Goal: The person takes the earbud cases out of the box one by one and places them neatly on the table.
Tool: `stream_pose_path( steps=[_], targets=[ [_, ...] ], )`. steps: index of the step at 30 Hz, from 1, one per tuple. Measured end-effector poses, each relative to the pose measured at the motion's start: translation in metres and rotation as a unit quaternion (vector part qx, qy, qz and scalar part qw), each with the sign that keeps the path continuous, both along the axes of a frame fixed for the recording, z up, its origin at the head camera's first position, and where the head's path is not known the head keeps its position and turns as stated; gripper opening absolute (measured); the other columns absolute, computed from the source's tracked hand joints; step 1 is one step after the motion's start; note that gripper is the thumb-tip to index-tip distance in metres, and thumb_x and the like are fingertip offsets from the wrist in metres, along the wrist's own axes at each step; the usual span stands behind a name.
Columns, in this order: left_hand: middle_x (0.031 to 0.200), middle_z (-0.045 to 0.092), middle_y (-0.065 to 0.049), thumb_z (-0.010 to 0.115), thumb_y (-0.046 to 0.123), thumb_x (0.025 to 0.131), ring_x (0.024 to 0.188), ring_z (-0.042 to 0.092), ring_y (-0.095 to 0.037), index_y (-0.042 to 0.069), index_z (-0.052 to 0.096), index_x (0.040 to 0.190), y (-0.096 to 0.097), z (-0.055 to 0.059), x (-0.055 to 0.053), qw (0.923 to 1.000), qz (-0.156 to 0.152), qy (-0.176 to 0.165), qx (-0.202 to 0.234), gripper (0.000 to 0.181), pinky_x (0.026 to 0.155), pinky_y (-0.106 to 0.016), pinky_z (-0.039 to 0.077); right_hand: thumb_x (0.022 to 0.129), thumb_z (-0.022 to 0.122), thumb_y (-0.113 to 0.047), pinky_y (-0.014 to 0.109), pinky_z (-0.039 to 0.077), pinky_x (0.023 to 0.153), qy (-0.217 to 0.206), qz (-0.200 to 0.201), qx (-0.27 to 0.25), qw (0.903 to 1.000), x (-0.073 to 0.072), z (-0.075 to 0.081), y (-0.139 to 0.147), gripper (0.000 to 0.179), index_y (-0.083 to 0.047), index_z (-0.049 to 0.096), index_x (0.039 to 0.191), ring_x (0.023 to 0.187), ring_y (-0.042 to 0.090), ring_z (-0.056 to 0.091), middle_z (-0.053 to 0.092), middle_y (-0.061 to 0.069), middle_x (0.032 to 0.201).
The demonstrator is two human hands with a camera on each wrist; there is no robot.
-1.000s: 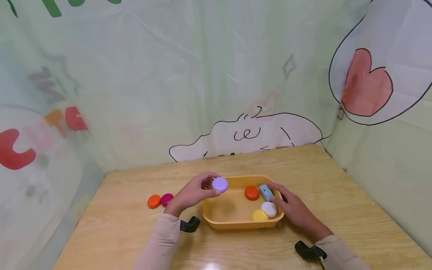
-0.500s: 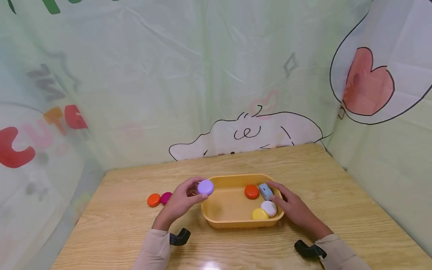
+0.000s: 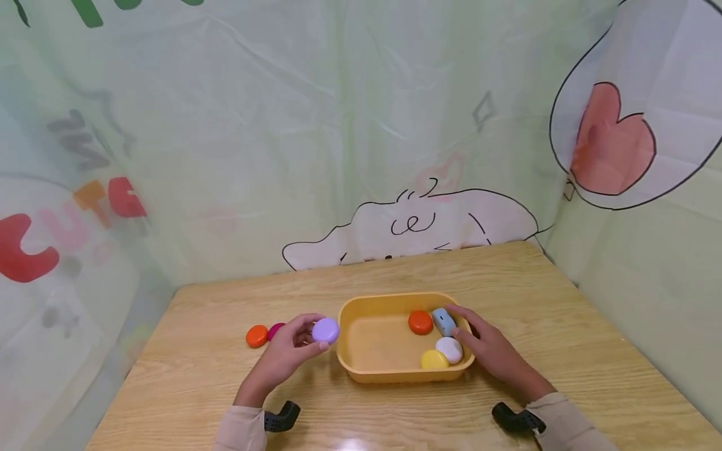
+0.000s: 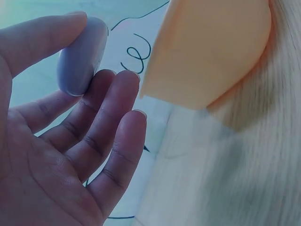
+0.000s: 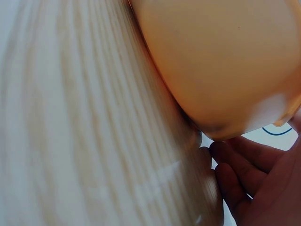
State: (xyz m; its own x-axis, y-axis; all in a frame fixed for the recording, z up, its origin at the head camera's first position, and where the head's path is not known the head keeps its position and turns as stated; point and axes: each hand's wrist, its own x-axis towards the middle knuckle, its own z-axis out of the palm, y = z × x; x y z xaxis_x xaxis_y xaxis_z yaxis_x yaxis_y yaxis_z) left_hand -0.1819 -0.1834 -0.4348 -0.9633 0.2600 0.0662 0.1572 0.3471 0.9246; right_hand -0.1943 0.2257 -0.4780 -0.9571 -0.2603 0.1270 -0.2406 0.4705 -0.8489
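Purple disc (image 3: 325,331): held up off the bench (image 3: 197,382), just beside the left end of the yellow tray (image 3: 395,377); taking it by its rim probably leaves most of its face uncovered and makes it easy to turn or release.
Left grip: thumb and fingers of the left hand (image 3: 282,352) pinch the purple disc; the left wrist view shows the lower fingertips apart from it, likely because so light a piece needs few fingers.
Right grip: the right hand (image 3: 496,351) holds the tray's right end, thumb at the inner side of the rim, lower fingers against the outer wall; this looks like a steadying hold against sliding.
Tray's right half: a red disc (image 3: 420,322) and blue block (image 3: 444,322) lie toward the far right corner, a white disc (image 3: 450,349) and yellow disc (image 3: 434,359) at the near right corner, perhaps grouped to leave room leftward.
Bench, left side: an orange disc (image 3: 257,336) and a magenta disc (image 3: 274,331), the latter partly hidden by the left hand, lie between tray and left edge, probably within easy reach.
Arm pose: both forearms slant inward from the near side, angled toward the tray.
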Motion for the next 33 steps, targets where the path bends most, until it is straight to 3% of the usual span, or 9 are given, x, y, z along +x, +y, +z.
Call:
stream_pose_path(
  steps=[14,21,29,33],
  targets=[
    [0.107,0.063,-0.010,0.080,0.022,0.087,0.096,0.060,-0.023,0.005,0.060,0.128,-0.017,-0.023,0.007,0.9997,0.021,0.004,-0.011,0.049,0.085,-0.027,0.052,0.106,0.051,-0.034,0.064,0.025,0.111,0.003,0.007,-0.001,1.0000,-0.001,-0.002,-0.001,0.051,-0.016,0.040,0.153,0.145,0.043,0.027,0.033,0.017,0.158],
    [0.108,0.063,-0.008,0.082,0.023,0.085,0.100,0.059,-0.023,0.007,0.061,0.125,-0.028,-0.026,0.015,0.9972,0.070,-0.023,-0.016,0.048,0.088,-0.029,0.051,0.106,0.051,-0.034,0.064,0.025,0.111,0.005,0.004,0.004,1.0000,-0.002,0.001,0.001,0.051,-0.017,0.040,0.153,0.145,0.043,0.027,0.033,0.017,0.158],
    [0.109,0.066,-0.008,0.082,0.021,0.085,0.099,0.060,-0.022,0.007,0.062,0.125,-0.043,-0.026,0.017,0.9954,0.088,-0.023,-0.029,0.047,0.087,-0.033,0.051,0.106,0.051,-0.034,0.064,0.024,0.111,0.005,0.001,-0.001,1.0000,0.000,0.002,0.002,0.051,-0.016,0.041,0.152,0.145,0.044,0.027,0.033,0.018,0.158],
    [0.111,0.066,-0.006,0.082,0.019,0.085,0.098,0.060,-0.021,0.009,0.064,0.125,-0.058,-0.027,0.019,0.9918,0.116,-0.028,-0.045,0.046,0.083,-0.032,0.052,0.106,0.051,-0.034,0.064,0.026,0.110,0.006,0.003,-0.001,1.0000,0.002,0.001,0.002,0.051,-0.016,0.040,0.153,0.144,0.044,0.028,0.033,0.019,0.158]
  ],
)
